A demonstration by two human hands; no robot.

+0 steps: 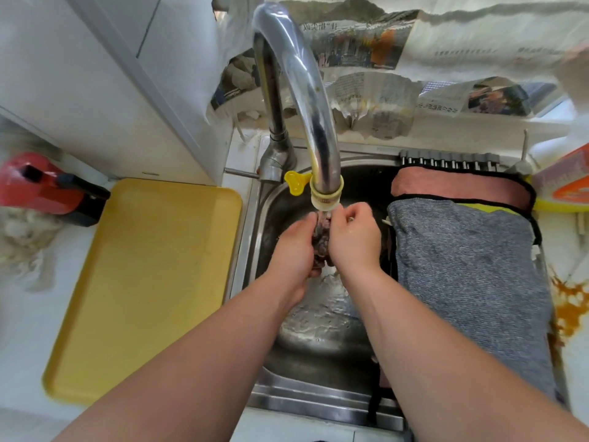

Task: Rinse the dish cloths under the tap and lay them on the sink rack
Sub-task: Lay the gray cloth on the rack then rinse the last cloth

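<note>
Both hands meet under the tap at the centre of the sink. The left hand and right hand are pressed together around a dark, bunched cloth, fingers closed on it from either side. Water runs from the tap's yellow-ringed nozzle straight onto the top of the cloth and spills into the basin below, toward 6 o'clock.

At 3 o'clock from the hands, a grey cloth lies spread flat over the rack, covering the sink's right half down to its near edge. Its left edge sits just beside the right forearm. At 1 o'clock, a pink cloth with black trim lies across the rack's far end, its near edge touching the grey one. The rack's bars show only at the far rim, at 1 o'clock.

Open basin remains to the left and near side of the hands, bounded by the sink's left rim at 9 o'clock. Beyond that rim, a yellow tray lies flat on the counter, its right edge just beside the sink. A red bottle lies at 10 o'clock, well apart. At 3 o'clock, past the grey cloth, an orange stain marks the counter.
</note>
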